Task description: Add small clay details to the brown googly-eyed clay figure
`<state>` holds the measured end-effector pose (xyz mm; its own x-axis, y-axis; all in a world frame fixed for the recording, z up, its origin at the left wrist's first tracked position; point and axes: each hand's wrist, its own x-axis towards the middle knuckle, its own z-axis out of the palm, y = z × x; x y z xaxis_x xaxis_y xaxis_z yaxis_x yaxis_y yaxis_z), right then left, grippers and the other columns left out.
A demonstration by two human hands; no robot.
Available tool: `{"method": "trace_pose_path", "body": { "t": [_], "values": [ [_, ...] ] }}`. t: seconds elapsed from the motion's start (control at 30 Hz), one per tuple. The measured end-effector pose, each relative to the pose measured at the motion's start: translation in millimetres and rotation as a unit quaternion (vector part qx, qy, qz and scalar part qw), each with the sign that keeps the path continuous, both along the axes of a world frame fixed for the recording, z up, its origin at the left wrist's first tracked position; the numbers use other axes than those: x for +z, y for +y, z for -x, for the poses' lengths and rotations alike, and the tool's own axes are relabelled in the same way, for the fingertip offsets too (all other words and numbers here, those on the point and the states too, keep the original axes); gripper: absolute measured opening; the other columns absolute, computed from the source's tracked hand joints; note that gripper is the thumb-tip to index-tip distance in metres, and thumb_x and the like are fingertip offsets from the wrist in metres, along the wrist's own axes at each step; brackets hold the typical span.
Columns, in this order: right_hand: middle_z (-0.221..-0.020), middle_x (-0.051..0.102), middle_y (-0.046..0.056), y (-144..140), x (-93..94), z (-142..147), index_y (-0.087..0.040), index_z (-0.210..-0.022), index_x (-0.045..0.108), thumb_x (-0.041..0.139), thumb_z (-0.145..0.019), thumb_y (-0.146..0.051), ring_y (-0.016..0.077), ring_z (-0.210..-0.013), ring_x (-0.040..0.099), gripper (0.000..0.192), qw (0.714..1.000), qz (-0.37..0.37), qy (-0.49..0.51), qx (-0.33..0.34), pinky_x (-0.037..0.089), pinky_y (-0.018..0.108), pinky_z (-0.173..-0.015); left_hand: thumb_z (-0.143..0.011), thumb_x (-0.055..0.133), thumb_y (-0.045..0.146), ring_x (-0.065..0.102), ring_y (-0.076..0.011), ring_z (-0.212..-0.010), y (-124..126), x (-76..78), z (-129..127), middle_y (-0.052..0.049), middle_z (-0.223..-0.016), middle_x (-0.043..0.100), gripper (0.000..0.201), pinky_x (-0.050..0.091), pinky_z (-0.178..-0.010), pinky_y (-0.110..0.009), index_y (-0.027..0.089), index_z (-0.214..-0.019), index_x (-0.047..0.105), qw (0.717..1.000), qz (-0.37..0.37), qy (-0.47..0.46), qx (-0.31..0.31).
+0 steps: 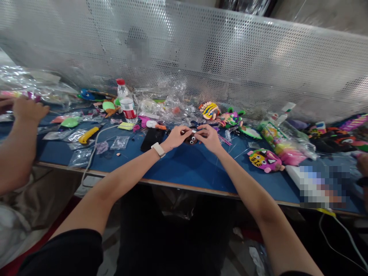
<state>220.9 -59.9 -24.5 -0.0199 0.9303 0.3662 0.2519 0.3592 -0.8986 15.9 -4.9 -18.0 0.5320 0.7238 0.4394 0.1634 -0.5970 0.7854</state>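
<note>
My left hand (pixel 177 137) and my right hand (pixel 209 138) meet over the blue table (pixel 186 168), both gripping a small dark brown foam figure with white googly eyes (pixel 192 140). The fingertips of both hands pinch its upper edge, and most of the figure is hidden under them. A white band sits on my left wrist. A black phone (pixel 151 138) lies just left of my left hand. A pink and yellow tiger-faced foam toy (pixel 265 160) lies to the right of my right hand.
A water bottle with a red cap (pixel 126 101) stands at the back left, beside a yellow utility knife (pixel 89 135) and small plastic bags. Colourful foam toys and crumpled plastic line the perforated metal screen (pixel 230 57). Another person's hand (pixel 27 109) works at the far left.
</note>
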Motion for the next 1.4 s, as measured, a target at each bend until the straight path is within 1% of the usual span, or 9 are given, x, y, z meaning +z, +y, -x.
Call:
{"method": "trace_pose_path", "body": {
  "t": [0.37, 0.57, 0.73, 0.9, 0.97, 1.07, 1.17, 1.27, 1.4],
  "values": [
    [-0.085, 0.076, 0.004, -3, 1.7, -1, -0.023, -0.108, 0.068, 0.089, -0.076, -0.053, 0.0216, -0.073, 0.072, 0.049, 0.993, 0.095, 0.018, 0.062, 0.066, 0.037, -0.063, -0.102, 0.058, 0.036, 0.055, -0.0137, -0.064, 1, 2.6, 4, -0.004, -0.070, 0.069, 0.036, 0.041, -0.063, -0.030, 0.016, -0.074, 0.068, 0.998, -0.005, 0.069, -0.012],
    [-0.079, 0.077, 0.003, -6, 3.2, -1, -0.022, -0.115, 0.066, 0.093, -0.075, -0.051, 0.0195, -0.067, 0.073, 0.056, 0.979, 0.182, 0.030, 0.091, 0.063, 0.029, -0.053, -0.100, 0.062, 0.035, 0.068, -0.0174, -0.077, -3, -1.9, 1, -0.009, -0.091, 0.078, 0.023, 0.050, -0.072, -0.032, 0.015, -0.094, 0.073, 0.997, 0.013, 0.069, -0.009],
    [-0.078, 0.078, 0.003, -7, 4.1, -2, -0.021, -0.115, 0.068, 0.093, -0.076, -0.048, 0.0186, -0.067, 0.072, 0.053, 0.972, 0.208, -0.007, 0.105, 0.062, 0.026, -0.051, -0.102, 0.060, 0.034, 0.068, -0.0189, -0.082, -3, -2.0, 0, -0.009, -0.092, 0.078, 0.024, 0.051, -0.079, -0.034, 0.017, -0.091, 0.073, 0.994, -0.036, 0.105, 0.010],
    [-0.068, 0.074, 0.001, -9, 8.3, -5, -0.020, -0.120, 0.067, 0.088, -0.080, -0.048, 0.0159, -0.054, 0.065, 0.053, 0.971, 0.190, -0.072, 0.123, 0.047, 0.023, -0.043, -0.103, 0.056, 0.034, 0.072, -0.0207, -0.087, -3, 2.8, 4, -0.009, -0.097, 0.080, 0.024, 0.052, -0.080, -0.034, 0.019, -0.094, 0.073, 0.993, -0.053, 0.104, 0.021],
    [-0.064, 0.072, -0.001, -11, 10.9, -9, -0.020, -0.125, 0.066, 0.086, -0.083, -0.049, 0.0142, -0.046, 0.059, 0.054, 0.968, 0.182, -0.114, 0.129, 0.040, 0.025, -0.042, -0.103, 0.057, 0.037, 0.073, -0.0226, -0.088, -1, 7.6, 9, -0.009, -0.099, 0.080, 0.024, 0.052, -0.081, -0.035, 0.019, -0.100, 0.074, 0.987, -0.100, 0.123, 0.040],
    [-0.062, 0.068, -0.003, -13, 13.6, -13, -0.020, -0.129, 0.066, 0.075, -0.092, -0.058, 0.0142, -0.041, 0.053, 0.053, 0.962, 0.147, -0.187, 0.134, 0.043, 0.029, -0.047, -0.105, 0.054, 0.043, 0.070, -0.0230, -0.079, 5, 15.6, 19, -0.008, -0.089, 0.078, 0.030, 0.049, -0.080, -0.036, 0.021, -0.100, 0.074, 0.967, -0.173, 0.179, 0.055],
    [-0.064, 0.069, 0.000, -14, 15.0, -14, -0.020, -0.129, 0.069, 0.060, -0.101, -0.065, 0.0179, -0.048, 0.060, 0.054, 0.951, 0.076, -0.266, 0.136, 0.048, 0.033, -0.058, -0.106, 0.050, 0.044, 0.065, -0.0216, -0.070, 14, 21.0, 30, -0.007, -0.076, 0.071, 0.038, 0.047, -0.076, -0.034, 0.022, -0.084, 0.071, 0.950, -0.204, 0.232, 0.049],
    [-0.072, 0.073, 0.003, -14, 18.2, -14, -0.020, -0.128, 0.072, 0.049, -0.108, -0.063, 0.0218, -0.063, 0.067, 0.053, 0.928, 0.014, -0.348, 0.129, 0.048, 0.034, -0.067, -0.104, 0.050, 0.044, 0.062, -0.0209, -0.067, 22, 23.6, 40, -0.008, -0.077, 0.071, 0.039, 0.046, -0.073, -0.033, 0.021, -0.080, 0.070, 0.932, -0.231, 0.278, 0.028],
    [-0.073, 0.073, 0.006, -16, 25.9, -15, -0.021, -0.120, 0.075, 0.041, -0.112, -0.060, 0.0261, -0.070, 0.066, 0.052, 0.891, 0.012, -0.448, 0.079, 0.044, 0.037, -0.071, -0.096, 0.062, 0.046, 0.058, -0.0193, -0.060, 32, 25.4, 55, -0.008, -0.073, 0.070, 0.033, 0.044, -0.068, -0.034, 0.023, -0.075, 0.072, 0.914, -0.221, 0.340, 0.019]
  ]
}}
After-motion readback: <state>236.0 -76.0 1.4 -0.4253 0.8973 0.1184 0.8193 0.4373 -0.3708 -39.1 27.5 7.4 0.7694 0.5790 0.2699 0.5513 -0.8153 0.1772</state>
